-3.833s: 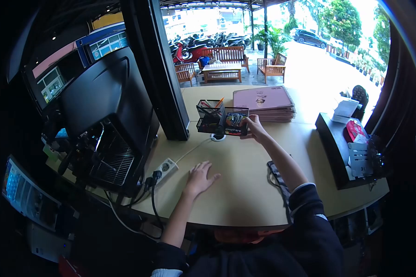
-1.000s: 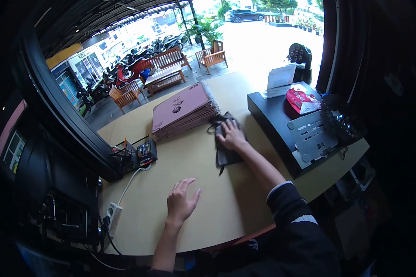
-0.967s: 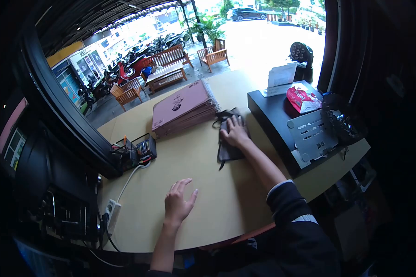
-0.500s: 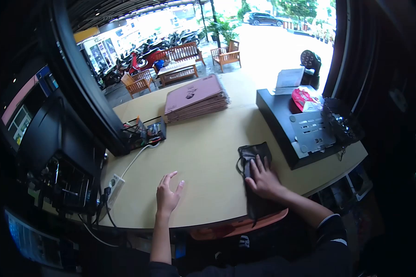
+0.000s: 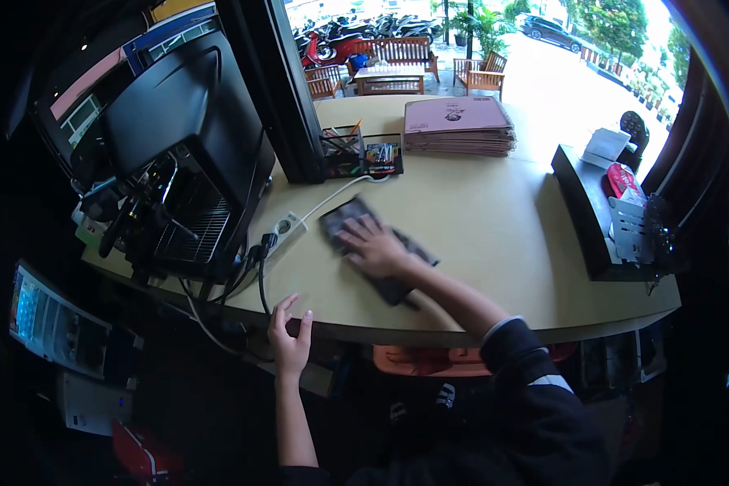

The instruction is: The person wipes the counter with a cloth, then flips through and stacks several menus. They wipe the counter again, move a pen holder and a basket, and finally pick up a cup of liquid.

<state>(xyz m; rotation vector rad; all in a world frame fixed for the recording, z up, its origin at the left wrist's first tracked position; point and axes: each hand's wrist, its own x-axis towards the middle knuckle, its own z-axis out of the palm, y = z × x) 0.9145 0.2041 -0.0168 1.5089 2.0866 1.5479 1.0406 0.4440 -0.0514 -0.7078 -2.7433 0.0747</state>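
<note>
My right hand (image 5: 374, 249) lies flat, fingers spread, on a dark cloth (image 5: 393, 289) on the pale table, left of its middle. Both the hand and the cloth are slightly blurred. The cloth looks flat and creased, and my palm and fingers hide part of it. My left hand (image 5: 290, 334) is raised at the table's near edge, thumb and fingers apart, holding nothing. Closest to that hand is a black plug cable running down from a white power strip (image 5: 287, 235).
A coffee machine (image 5: 190, 154) stands on the left. Behind the cloth are a pen holder (image 5: 383, 156) and a stack of pink folders (image 5: 458, 121). On the right sits a black box (image 5: 587, 206) with papers and a metal plate. The table edge (image 5: 462, 334) curves along the front.
My right hand has slid the dark cloth leftward across the table, toward the power strip. My left hand stays raised and open. The view has turned to the left.
</note>
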